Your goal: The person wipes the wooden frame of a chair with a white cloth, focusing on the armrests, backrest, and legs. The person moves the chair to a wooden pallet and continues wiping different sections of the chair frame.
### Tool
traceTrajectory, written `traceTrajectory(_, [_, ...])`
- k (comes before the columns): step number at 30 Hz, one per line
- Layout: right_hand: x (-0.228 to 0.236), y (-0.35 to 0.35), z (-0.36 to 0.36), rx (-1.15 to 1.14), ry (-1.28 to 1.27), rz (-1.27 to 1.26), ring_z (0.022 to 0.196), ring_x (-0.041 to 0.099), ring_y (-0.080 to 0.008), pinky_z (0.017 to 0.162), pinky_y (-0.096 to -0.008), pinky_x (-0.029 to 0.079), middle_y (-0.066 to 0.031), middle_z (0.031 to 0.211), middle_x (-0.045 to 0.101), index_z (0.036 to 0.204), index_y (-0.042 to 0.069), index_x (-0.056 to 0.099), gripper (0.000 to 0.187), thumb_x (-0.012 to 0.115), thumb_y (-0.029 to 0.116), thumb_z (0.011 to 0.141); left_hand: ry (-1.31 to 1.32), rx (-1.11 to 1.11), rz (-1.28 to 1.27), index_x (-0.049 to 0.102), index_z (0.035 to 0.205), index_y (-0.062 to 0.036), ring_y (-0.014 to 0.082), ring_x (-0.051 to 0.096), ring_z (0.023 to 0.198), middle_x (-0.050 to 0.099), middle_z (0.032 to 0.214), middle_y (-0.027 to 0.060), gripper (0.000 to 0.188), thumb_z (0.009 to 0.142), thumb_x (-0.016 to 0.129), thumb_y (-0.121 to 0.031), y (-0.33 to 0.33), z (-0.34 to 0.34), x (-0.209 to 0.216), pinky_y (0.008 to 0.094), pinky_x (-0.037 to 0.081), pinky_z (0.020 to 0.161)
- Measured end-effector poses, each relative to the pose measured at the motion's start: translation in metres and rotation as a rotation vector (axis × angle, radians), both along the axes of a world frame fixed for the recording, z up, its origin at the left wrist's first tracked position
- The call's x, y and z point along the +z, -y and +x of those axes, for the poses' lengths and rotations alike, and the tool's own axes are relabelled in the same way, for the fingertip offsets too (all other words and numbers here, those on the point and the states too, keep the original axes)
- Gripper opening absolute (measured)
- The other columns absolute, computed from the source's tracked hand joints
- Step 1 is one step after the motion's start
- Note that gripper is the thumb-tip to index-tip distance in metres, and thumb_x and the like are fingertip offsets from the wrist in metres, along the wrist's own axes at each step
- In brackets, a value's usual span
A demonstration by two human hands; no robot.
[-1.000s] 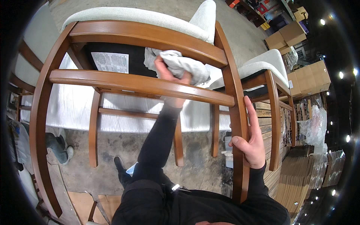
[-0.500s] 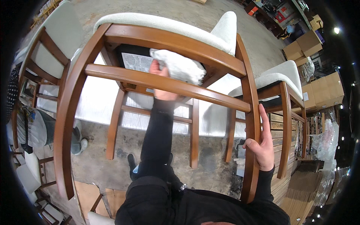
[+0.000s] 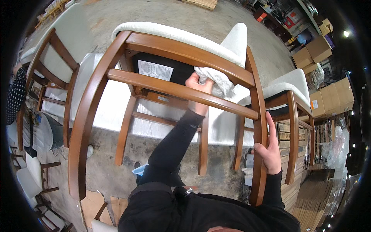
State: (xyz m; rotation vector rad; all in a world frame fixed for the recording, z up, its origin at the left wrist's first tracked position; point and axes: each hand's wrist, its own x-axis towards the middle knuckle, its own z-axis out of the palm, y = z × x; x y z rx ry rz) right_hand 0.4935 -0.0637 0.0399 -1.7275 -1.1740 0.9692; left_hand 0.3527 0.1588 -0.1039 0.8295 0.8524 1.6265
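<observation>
Clutching the bunched cloth (image 3: 223, 84), your left hand (image 3: 199, 84) sits within the wooden chair (image 3: 174, 91) before you, beyond its lower rail (image 3: 147, 82) and near the upper rail (image 3: 166, 51), which runs left to right; your right hand (image 3: 271, 156), farther from the cloth, clasps the right leg (image 3: 261, 125).

From my distant place I see a chair (image 3: 189, 56) of brown, slightly shiny wood, with its legs (image 3: 87, 127) directed to the lower edge of my view. Its seat (image 3: 174, 33) is covered with pale, woven fabric. The black underside (image 3: 181, 75) is visible and carries a white label (image 3: 155, 70). A whitish-grey cloth (image 3: 219, 83) is crumpled into a bunch, beneath the upper rail; whether it touches the wood, I cannot tell.
</observation>
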Motion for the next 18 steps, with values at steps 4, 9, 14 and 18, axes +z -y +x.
traceTrajectory(4, [0.0, 0.001, -0.001, 0.012, -0.102, 0.023, 0.106, 0.056, -0.0133, 0.07, -0.025, 0.055, -0.0085, 0.157, 0.027, 0.159, 0.014, 0.018, 0.095, 0.054, -0.005, 0.073, 0.04, 0.14, -0.219, 0.066, 0.102, -0.001, 0.0133, 0.064, 0.083, 0.068, 0.098, 0.007, 0.018, 0.086, 0.065, -0.008, -0.02, -0.079, 0.017, 0.0272, 0.05, 0.075])
traceTrajectory(9, [-0.002, 0.001, 0.001, 0.017, -0.061, 0.035, 0.102, 0.057, -0.0125, 0.068, -0.0249, 0.055, -0.0073, 0.157, 0.026, 0.159, 0.016, 0.017, 0.096, 0.053, -0.007, 0.074, 0.453, 0.229, -0.057, 0.063, 0.107, -0.0003, 0.0171, 0.065, 0.084, 0.068, 0.103, 0.0094, 0.028, 0.096, 0.059, -0.026, -0.041, -0.128, 0.029, 0.0333, 0.054, 0.076])
traceTrajectory(14, [0.0, 0.001, -0.003, 0.017, -0.05, 0.0, 0.096, 0.056, -0.0118, 0.066, -0.0246, 0.054, -0.0069, 0.156, 0.028, 0.159, 0.017, 0.016, 0.096, 0.051, -0.008, 0.073, 0.071, -0.309, -0.062, 0.064, 0.096, -0.0038, 0.0106, 0.058, 0.078, 0.065, 0.089, 0.001, 0.008, 0.088, 0.065, -0.007, -0.001, -0.039, 0.006, 0.0291, 0.049, 0.073])
traceTrajectory(18, [0.003, 0.0, -0.007, 0.004, -0.076, -0.007, 0.092, 0.056, -0.0116, 0.065, -0.0246, 0.053, -0.0068, 0.154, 0.029, 0.159, 0.018, 0.016, 0.097, 0.051, -0.009, 0.073, 0.749, -0.205, -0.111, 0.054, 0.132, -0.0051, 0.0211, 0.062, 0.112, 0.063, 0.124, 0.0079, 0.04, 0.093, 0.059, -0.017, -0.014, -0.093, -0.007, 0.0365, 0.053, 0.094])
